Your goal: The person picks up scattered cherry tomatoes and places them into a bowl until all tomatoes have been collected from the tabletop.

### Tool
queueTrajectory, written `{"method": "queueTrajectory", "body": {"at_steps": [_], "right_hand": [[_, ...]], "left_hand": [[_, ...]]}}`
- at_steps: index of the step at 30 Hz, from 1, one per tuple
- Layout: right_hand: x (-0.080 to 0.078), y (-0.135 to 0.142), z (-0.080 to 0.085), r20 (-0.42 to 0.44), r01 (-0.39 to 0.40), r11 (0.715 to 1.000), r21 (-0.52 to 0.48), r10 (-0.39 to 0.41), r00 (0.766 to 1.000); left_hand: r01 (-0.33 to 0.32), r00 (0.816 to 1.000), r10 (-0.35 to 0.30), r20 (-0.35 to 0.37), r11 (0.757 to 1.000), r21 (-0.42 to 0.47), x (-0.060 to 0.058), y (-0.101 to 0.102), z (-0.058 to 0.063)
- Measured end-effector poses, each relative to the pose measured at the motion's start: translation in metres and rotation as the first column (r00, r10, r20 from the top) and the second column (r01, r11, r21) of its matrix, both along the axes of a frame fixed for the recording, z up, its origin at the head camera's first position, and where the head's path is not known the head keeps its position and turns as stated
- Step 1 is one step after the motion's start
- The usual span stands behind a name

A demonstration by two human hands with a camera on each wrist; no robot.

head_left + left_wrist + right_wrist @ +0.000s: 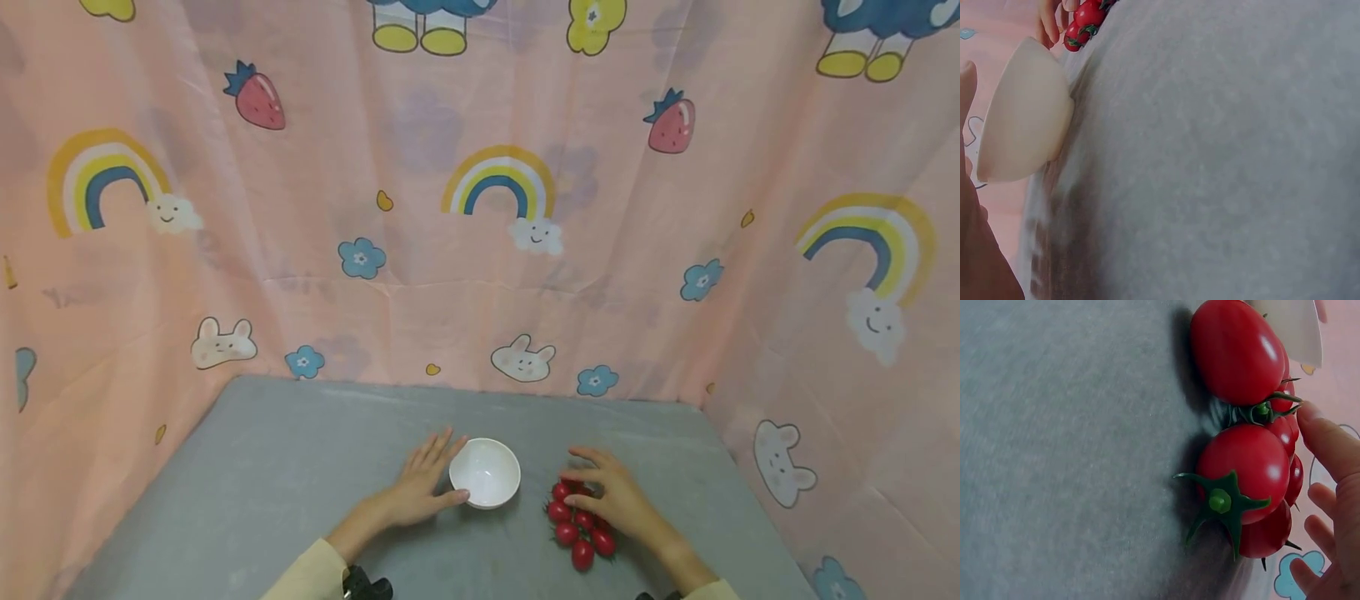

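A small white bowl (486, 477) stands upright on the grey table, with nothing inside it. My left hand (423, 487) is at the bowl's left side, fingers spread and straight, thumb and fingertips right at the rim. To the right of the bowl lies a cluster of several red cherry tomatoes (582, 554), some with green star-shaped stems, seen close up in the right wrist view (1244, 472). My right hand (618, 496) hovers over the far right part of the cluster, fingers loosely bent and apart, covering some tomatoes. In the right wrist view its thumb (1329, 440) is close beside a stem.
Grey cloth (300, 450) covers the table. A pink curtain (420, 317) printed with rainbows, strawberries and rabbits hangs behind the table and along its sides. Dark wrist-worn devices (366, 583) show at the sleeve cuffs.
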State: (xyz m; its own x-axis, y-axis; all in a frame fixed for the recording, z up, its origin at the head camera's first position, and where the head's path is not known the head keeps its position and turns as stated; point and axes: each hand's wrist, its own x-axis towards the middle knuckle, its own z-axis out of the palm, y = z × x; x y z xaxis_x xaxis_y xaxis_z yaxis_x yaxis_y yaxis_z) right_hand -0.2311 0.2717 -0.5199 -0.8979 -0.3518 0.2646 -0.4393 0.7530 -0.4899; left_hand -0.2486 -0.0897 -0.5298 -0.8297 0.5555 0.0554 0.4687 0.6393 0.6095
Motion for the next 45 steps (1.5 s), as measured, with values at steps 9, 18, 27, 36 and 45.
{"method": "queueTrajectory", "body": {"at_steps": [9, 18, 27, 36, 45], "right_hand": [[0.0, 0.001, -0.004, -0.019, -0.009, 0.999, 0.039, 0.01, 1.0], [-0.002, -0.001, -0.004, 0.042, 0.011, 0.998, 0.067, -0.014, 0.999], [-0.005, -0.002, -0.006, 0.054, 0.006, 0.996, 0.09, -0.011, 0.998], [-0.005, -0.003, -0.007, 0.032, -0.009, 0.997, 0.081, 0.006, 0.999], [-0.004, -0.005, -0.006, 0.03, 0.003, 0.997, 0.077, -0.005, 1.0]], "left_hand": [[-0.006, 1.0, 0.006, 0.005, 1.0, 0.002, -0.002, 0.003, -0.006], [-0.015, 1.0, 0.015, 0.005, 1.0, 0.011, -0.003, 0.003, -0.01], [-0.027, 1.0, 0.027, -0.002, 0.999, 0.021, -0.002, 0.003, -0.01], [-0.033, 0.999, 0.033, 0.013, 0.999, 0.024, -0.003, 0.003, -0.012], [-0.022, 1.0, 0.022, -0.003, 0.999, 0.042, -0.002, 0.002, -0.01]]}}
